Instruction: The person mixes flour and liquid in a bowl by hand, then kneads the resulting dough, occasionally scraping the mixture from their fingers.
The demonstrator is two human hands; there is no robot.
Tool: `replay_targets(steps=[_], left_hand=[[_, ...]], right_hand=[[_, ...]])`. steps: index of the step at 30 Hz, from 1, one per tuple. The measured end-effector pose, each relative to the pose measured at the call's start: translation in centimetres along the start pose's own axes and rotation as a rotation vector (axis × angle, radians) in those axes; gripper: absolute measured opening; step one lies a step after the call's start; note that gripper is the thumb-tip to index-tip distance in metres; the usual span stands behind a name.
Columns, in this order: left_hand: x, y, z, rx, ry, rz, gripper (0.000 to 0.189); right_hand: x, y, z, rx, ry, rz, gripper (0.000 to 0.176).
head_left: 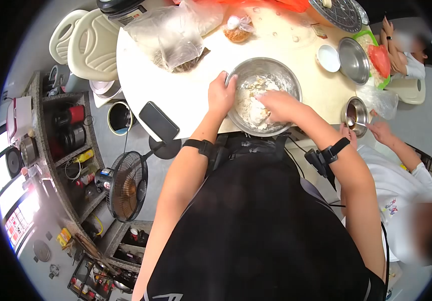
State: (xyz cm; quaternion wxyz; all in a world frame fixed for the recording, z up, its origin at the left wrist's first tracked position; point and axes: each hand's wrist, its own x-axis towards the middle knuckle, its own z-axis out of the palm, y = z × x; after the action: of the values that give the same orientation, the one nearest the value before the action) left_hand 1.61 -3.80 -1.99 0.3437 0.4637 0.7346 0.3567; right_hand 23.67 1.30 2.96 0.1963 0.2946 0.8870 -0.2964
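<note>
A large steel bowl (293, 83) stands at the front edge of the pale round table (146, 90). Inside it lies crumbly white flour dough (248, 106), some of it spread over the bowl's wall. My left hand (222, 94) grips the bowl's left rim, thumb on the inner side and fingers outside. My right hand (277, 106) is down in the bowl, its fingers bent into the dough and partly hidden by it; what they hold, if anything, cannot be made out.
At right, a person (391, 173) holds a small steel bowl (356, 108) and a utensil. Another steel bowl (354, 60) and a white bowl (328, 58) stand nearby. Plastic bags (176, 30) lie at back left; a phone (159, 122) and fan (128, 185) are left.
</note>
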Motion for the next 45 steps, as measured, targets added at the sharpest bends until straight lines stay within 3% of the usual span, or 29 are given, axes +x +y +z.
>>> replay_targets(steps=[8,11,17,22,26,33,42,45], left_hand=[[0.0,0.0,-0.1,-0.022,0.012,0.022,0.035],[0.0,0.0,0.1,-0.019,0.007,0.008,0.035],[-0.1,0.2,0.4,-0.039,-0.008,-0.045,0.035],[0.2,0.3,0.2,-0.011,-0.012,-0.048,0.035],[0.1,0.4,0.3,-0.016,0.007,-0.013,0.035],[0.9,0.6,0.4,-0.076,-0.048,-0.092,0.035],[0.9,0.6,0.5,-0.153,-0.069,-0.153,0.037],[0.7,0.6,0.5,-0.103,0.015,-0.042,0.036]], right_hand=[[-0.6,-0.3,-2.4,0.128,0.220,0.096,0.073],[-1.5,0.1,-0.2,-0.030,0.506,0.058,0.072],[-3.7,-1.1,2.1,-0.189,0.253,0.009,0.063],[-0.2,-0.4,3.7,-0.066,0.522,0.183,0.072],[2.7,-0.8,5.5,-0.106,0.450,0.204,0.083],[4.2,-1.1,6.5,-0.151,0.342,0.268,0.076],[7.3,0.0,4.8,0.091,0.367,0.348,0.062],[6.9,-0.5,3.5,0.114,0.382,0.320,0.067]])
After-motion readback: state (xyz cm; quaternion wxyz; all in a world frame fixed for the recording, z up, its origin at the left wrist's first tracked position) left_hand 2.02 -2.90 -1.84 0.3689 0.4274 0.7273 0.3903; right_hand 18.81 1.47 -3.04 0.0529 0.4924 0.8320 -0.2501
